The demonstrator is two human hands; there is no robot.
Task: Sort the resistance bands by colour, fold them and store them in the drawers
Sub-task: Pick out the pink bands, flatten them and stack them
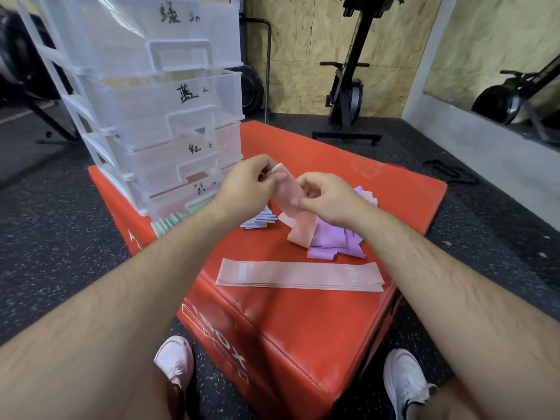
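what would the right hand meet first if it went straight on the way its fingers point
Besides the pink band it pinches, probably the left hand, close ahead; depth is unclear.

On the floor, a padded box (303, 313). Standing on its far left corner, a drawer unit (151, 101). Against the unit's near foot, a row of folded bands (169, 221); just right of that row, toward the middle, a small fan of folded bands (260, 221). Right of centre, a loose heap of bands (336, 241). Flat along the near edge, a stack of long bands (300, 275). Above the heap, pinched between left hand (245, 183) and right hand (330, 198), a held band (291, 195), with the lower end down on the heap. On the floor either side of the box's near corner, a left shoe (175, 362) and a right shoe (403, 380). Far behind the box, an exercise machine (348, 95).
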